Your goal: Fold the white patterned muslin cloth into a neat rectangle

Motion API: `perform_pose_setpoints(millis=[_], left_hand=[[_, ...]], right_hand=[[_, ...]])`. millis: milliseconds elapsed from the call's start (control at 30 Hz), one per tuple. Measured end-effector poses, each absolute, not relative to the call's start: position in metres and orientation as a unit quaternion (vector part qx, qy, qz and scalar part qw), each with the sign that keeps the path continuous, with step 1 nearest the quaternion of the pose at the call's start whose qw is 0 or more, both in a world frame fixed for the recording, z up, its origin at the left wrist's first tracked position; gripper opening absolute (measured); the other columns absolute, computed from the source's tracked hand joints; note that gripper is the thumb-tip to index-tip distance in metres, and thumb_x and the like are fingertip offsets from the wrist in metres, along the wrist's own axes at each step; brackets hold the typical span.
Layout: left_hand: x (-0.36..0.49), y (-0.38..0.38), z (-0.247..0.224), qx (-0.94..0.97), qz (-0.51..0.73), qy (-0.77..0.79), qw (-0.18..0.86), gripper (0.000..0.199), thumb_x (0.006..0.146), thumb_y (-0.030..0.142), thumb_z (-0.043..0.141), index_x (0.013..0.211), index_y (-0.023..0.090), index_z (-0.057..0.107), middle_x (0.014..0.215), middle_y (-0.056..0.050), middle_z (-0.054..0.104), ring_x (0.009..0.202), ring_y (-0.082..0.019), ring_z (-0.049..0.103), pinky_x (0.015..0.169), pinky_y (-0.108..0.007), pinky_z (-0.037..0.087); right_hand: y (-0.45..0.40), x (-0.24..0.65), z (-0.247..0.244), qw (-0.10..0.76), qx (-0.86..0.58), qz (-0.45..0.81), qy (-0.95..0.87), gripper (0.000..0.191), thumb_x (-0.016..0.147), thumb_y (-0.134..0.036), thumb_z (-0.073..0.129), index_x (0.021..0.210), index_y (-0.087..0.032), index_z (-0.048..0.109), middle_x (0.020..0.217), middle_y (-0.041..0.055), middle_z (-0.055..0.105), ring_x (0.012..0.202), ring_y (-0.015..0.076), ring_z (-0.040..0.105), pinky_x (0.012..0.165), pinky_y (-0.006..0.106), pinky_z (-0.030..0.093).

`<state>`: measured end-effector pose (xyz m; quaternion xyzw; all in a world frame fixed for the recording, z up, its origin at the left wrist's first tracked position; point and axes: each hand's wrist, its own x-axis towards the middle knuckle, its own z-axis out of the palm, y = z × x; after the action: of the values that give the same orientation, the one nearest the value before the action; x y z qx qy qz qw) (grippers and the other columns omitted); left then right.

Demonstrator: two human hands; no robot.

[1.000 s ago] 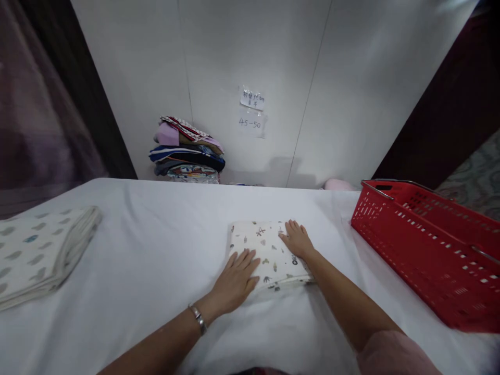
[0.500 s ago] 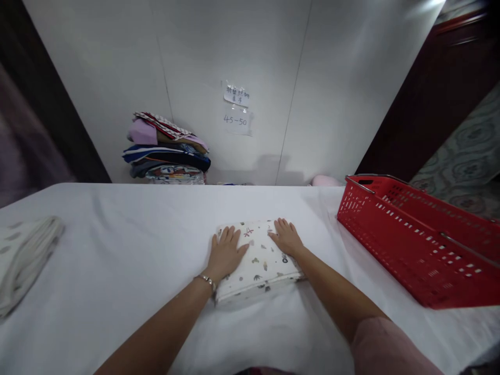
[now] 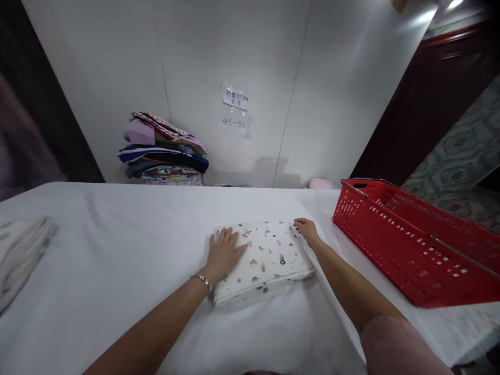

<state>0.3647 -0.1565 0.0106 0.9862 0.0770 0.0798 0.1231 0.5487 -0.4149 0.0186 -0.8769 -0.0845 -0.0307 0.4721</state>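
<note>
A folded white cloth (image 3: 265, 255) with small printed sea shapes lies flat on the white-covered table in the middle of the view. My left hand (image 3: 224, 253) rests on its left side, fingers spread and pressing on the top layer. My right hand (image 3: 307, 230) is at the cloth's far right corner, its fingers curled together; whether they hold an edge of the cloth is too small to make out.
A red plastic basket (image 3: 406, 239) with metal handles stands on the table's right side. Another patterned white cloth (image 3: 23, 250) lies at the left edge. Beyond the table, a stack of folded fabrics (image 3: 164, 151) stands by the wall.
My right hand has slid off the top of the cloth to its right corner, and its spread fingers have curled. My left hand stays on the cloth.
</note>
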Motion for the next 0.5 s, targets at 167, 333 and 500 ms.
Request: perform_pose_setpoints(millis=[167,333,500], left_hand=[[0.347,-0.180,0.014,0.989,0.089,-0.033,0.114,0.059,0.088,0.057,0.027,0.132,0.021,0.041,0.146,-0.008,0.026,0.136,-0.027,0.017,0.108,-0.053,0.011],[0.340,-0.187,0.004,0.986,0.108,-0.060,0.113,0.058,0.089,0.056,0.025,0.132,0.021,0.041,0.145,-0.009,0.029,0.135,-0.027,0.020,0.108,-0.052,0.014],[0.341,-0.185,0.001,0.985,0.116,-0.057,0.110,0.056,0.089,0.054,0.028,0.132,0.020,0.042,0.144,-0.009,0.031,0.134,-0.028,0.021,0.108,-0.053,0.014]], right_hand=[[-0.400,0.555,0.024,0.406,-0.906,-0.027,-0.114,0.017,0.071,-0.029,0.052,0.073,-0.018,0.065,0.073,0.0024,0.066,0.069,0.0157,0.059,0.060,0.024,0.042],[-0.388,0.562,0.030,0.313,-0.943,-0.004,-0.109,0.016,0.072,-0.033,0.058,0.067,-0.019,0.063,0.067,0.0024,0.065,0.066,0.0164,0.058,0.057,0.024,0.037],[-0.379,0.571,0.033,0.255,-0.963,0.016,-0.084,0.016,0.069,-0.034,0.064,0.066,-0.018,0.063,0.070,0.0053,0.066,0.072,0.0186,0.059,0.059,0.024,0.037]])
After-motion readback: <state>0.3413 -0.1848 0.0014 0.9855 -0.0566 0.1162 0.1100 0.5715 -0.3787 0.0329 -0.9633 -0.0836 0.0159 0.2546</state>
